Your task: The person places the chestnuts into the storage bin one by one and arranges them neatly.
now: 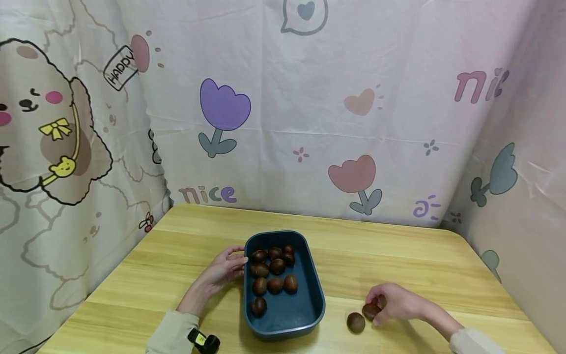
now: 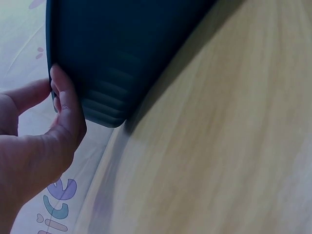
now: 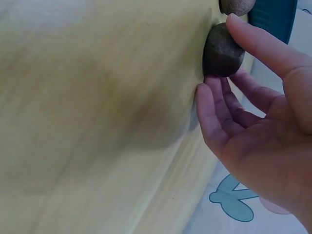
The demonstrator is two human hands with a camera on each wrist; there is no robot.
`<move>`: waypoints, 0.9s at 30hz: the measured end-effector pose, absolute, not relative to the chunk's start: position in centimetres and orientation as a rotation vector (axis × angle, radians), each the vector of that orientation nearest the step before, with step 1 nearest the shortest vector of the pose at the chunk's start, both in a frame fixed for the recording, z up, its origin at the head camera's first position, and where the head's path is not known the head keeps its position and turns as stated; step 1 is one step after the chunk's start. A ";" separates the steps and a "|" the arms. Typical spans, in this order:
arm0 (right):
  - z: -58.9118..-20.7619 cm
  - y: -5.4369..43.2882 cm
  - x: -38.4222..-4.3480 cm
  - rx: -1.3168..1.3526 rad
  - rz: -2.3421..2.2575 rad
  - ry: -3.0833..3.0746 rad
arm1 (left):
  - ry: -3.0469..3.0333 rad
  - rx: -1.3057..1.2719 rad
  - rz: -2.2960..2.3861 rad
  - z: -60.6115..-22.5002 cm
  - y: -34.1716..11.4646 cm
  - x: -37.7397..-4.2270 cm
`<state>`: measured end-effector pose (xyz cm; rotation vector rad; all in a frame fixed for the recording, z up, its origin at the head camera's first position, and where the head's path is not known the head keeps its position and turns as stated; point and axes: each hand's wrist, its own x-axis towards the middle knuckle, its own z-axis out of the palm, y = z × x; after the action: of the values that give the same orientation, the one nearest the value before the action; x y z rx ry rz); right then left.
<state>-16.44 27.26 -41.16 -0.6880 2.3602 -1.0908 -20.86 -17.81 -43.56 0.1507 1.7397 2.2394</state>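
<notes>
A dark blue rectangular bin (image 1: 284, 319) on the table holds several brown chestnuts (image 1: 275, 284), gathered toward its left and far sides. My left hand (image 1: 223, 270) grips the bin's left wall near the far end. In the left wrist view its fingers (image 2: 68, 100) curl against the outer wall, by the rim. To the right of the bin, my right hand (image 1: 395, 302) pinches a chestnut (image 1: 370, 310) low over the table, thumb on one side and fingers on the other. Another chestnut (image 1: 355, 322) lies on the table just left of that one.
The light wood table (image 1: 212, 231) runs back to a printed curtain (image 1: 283, 123), which also hangs along both sides. A black device with a yellow label (image 1: 203, 340) is strapped at the left wrist. At lower left a thin dark cable (image 1: 35, 345) shows.
</notes>
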 end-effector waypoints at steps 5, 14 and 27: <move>-41.0 26.8 -16.8 -0.731 -1.097 2.385 | 1.735 0.147 2.237 -43.5 -17.8 -20.8; -40.7 25.4 -17.3 -0.595 -1.185 2.459 | 1.732 0.139 2.246 -43.6 -17.8 -20.9; -39.6 21.9 -17.3 -0.348 -1.587 2.241 | 1.729 0.135 2.249 -43.6 -17.8 -20.7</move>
<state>-17.30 21.86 -39.56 -0.3484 2.2409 -1.5869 -20.75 -17.79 -43.57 0.1355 1.7294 2.2491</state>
